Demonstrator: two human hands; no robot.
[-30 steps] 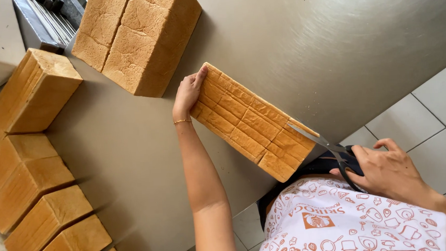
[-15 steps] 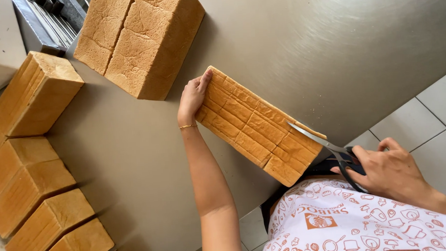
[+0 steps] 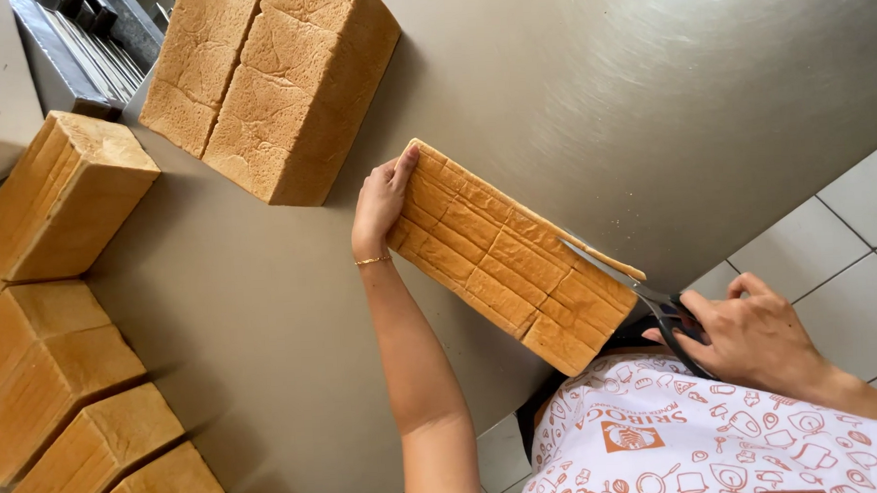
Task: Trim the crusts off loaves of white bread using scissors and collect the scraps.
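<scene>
A sliced loaf is laid diagonally on the steel bench, its far-left end steadied by the left hand, while scissors, clenched in the right hand's grip, are run along its near-right edge.

Your right hand covers the black handles of the scissors, so the finger positions inside the loops cannot be read. The blade tips vanish behind the loaf's thin top crust; how far they reach cannot be told. Your left hand hides the loaf's far end. The row of loaves at the left runs off the picture's edge, as do the two large loaves at the top. The metal rack is cropped; its kind cannot be told.
</scene>
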